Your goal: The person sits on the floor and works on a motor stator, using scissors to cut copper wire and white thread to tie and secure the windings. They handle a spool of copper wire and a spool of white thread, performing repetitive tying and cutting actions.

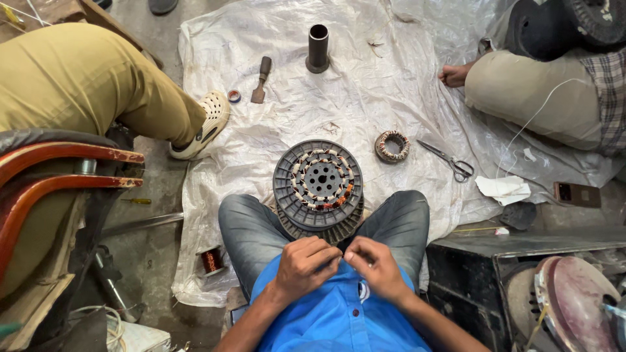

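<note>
My left hand (305,262) and my right hand (377,266) meet close to my chest, just above my blue shirt, fingertips pinched together. Whatever sits between the fingertips is too small to make out. Right in front of them, between my knees, lies a round dark motor stator (318,184) with white and copper windings around a perforated hub. Neither hand touches it.
On the white plastic sheet (365,98) lie a small wound coil (392,146), scissors (448,160), a dark metal tube (318,48), a wood-handled scraper (261,79) and a tape roll (234,96). A copper wire spool (210,261) stands left. Other people sit at left and right.
</note>
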